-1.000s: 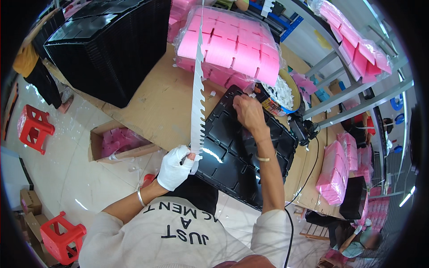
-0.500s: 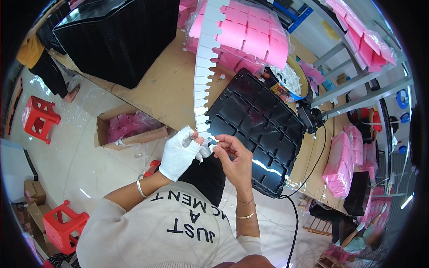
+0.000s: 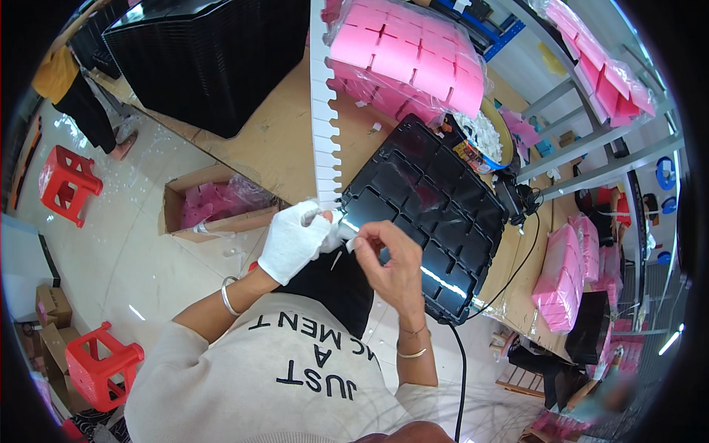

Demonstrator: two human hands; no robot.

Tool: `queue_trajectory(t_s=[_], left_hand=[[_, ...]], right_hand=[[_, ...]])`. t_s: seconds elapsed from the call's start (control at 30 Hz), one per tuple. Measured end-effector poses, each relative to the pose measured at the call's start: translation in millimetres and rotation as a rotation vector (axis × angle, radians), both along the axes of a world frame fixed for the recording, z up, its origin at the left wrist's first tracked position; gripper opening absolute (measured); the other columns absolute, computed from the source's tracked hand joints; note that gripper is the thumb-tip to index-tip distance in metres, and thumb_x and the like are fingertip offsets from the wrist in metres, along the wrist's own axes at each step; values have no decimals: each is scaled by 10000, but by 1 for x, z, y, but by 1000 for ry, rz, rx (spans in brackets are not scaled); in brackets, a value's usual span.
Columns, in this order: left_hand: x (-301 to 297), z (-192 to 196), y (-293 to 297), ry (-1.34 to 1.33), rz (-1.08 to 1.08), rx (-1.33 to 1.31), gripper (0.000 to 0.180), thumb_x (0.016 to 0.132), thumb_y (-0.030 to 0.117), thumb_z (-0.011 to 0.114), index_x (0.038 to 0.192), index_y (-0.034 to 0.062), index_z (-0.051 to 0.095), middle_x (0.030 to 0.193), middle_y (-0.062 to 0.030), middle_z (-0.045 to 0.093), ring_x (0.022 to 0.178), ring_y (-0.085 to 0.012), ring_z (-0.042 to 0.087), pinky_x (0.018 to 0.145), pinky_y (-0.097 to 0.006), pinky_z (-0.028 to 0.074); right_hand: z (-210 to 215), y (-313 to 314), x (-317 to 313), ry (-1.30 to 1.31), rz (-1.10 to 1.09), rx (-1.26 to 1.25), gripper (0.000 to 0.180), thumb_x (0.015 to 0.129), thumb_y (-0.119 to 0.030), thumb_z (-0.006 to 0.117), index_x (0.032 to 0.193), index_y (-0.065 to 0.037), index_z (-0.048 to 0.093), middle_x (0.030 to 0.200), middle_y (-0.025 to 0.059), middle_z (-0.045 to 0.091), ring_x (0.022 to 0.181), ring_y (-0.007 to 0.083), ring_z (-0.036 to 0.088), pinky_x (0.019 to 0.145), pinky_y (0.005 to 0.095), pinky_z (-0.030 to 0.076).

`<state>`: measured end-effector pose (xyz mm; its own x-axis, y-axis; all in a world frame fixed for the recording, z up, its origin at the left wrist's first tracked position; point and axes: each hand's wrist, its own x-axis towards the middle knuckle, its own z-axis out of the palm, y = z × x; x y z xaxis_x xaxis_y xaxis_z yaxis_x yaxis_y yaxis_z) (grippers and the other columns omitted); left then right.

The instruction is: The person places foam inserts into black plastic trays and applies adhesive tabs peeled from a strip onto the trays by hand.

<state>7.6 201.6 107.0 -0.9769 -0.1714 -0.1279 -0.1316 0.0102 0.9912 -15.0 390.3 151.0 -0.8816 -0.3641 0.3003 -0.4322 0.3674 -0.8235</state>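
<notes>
A long white strip (image 3: 323,125) with a notched right edge stands up from my hands toward the far side of the table. My left hand (image 3: 292,247), in a white glove, is closed on the strip's near end. Bare, my right hand (image 3: 393,267) pinches a small white piece (image 3: 351,244) between thumb and fingertips, close beside the gloved fingers. Just right of the strip, a black plastic tray (image 3: 422,199) with rows of compartments lies on the table. A thin, pale, pointed thing (image 3: 337,260) shows below the glove; its kind is unclear.
Stacked black trays (image 3: 210,70) stand far left on the brown table (image 3: 255,151). Behind the tray lie bagged pink sheets (image 3: 406,55) and a round tub (image 3: 487,140) of white scraps. A black cable (image 3: 461,369) hangs at right. Red stools (image 3: 68,184) and an open carton (image 3: 173,214) stand left.
The strip's far part has swung left. My right hand has shifted slightly right, and a white piece now shows at its fingertips where a dark bit showed before.
</notes>
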Motion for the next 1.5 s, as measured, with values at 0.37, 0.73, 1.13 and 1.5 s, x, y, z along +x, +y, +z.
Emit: queue_trajectory(t_s=[0.37,0.73,1.13,1.5], left_hand=[[33,-57,-31,93,151,-372,180,1019,174,668,974,0,664,766,-138,642,646,-208,549,639,-338,476],[27,-64,-14,162,131,-132,155,988,141,717,964,0,658,817,-100,646,722,-156,573,682,-307,486],[1,-41,6,123,49,-140,181,976,165,735,995,3,656,841,-74,679,751,-103,577,689,-277,490],[5,-32,7,161,54,20,168,978,139,739,1014,-8,667,844,-28,695,780,-62,591,705,-251,497]], right_hand=[[-10,20,-76,-4,346,508,102,853,-102,638,865,-2,656,771,161,642,645,308,612,628,382,500],[-24,4,-87,49,259,619,75,848,-77,652,828,-4,653,772,151,666,686,327,650,657,398,527],[-36,-5,-54,202,189,586,89,868,-81,652,892,3,636,872,189,673,807,394,665,725,490,536],[-34,17,-28,-8,60,264,62,911,-43,680,933,3,644,814,92,617,659,164,585,611,305,491]])
